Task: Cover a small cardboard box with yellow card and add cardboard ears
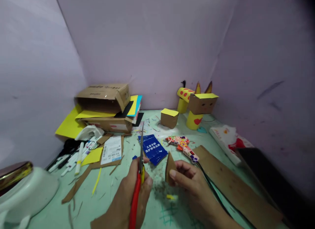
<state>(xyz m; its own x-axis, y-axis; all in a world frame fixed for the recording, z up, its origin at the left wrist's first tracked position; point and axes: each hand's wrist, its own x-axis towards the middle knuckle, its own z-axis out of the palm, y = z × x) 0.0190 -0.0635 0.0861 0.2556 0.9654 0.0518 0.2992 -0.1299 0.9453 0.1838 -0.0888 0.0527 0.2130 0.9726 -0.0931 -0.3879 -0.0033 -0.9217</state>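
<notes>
My left hand (pixel 126 191) is closed around a pair of scissors (pixel 135 202) with a red and yellow handle; the blades point up and away from me. Between the thumb and fingers of my right hand (pixel 192 179) is a small brown cardboard triangle (pixel 169 170), held upright just above the table. Beyond both hands lies a blue packet (pixel 153 149) with white lettering. A flower-patterned glue gun (pixel 183 147) rests past my right hand, a dark cord trailing from it. Small yellow scraps (pixel 171 197) lie between my hands.
Cardboard boxes (pixel 104 96) and coloured sheets are stacked back left, above markers (pixel 80 158) and labelled cardboard (pixel 112 150). A cardboard animal (pixel 203 104) and a small yellow-topped box (pixel 169 119) stand at the back. On the right lie a cardboard strip (pixel 228 179) and a dark slab (pixel 268 176).
</notes>
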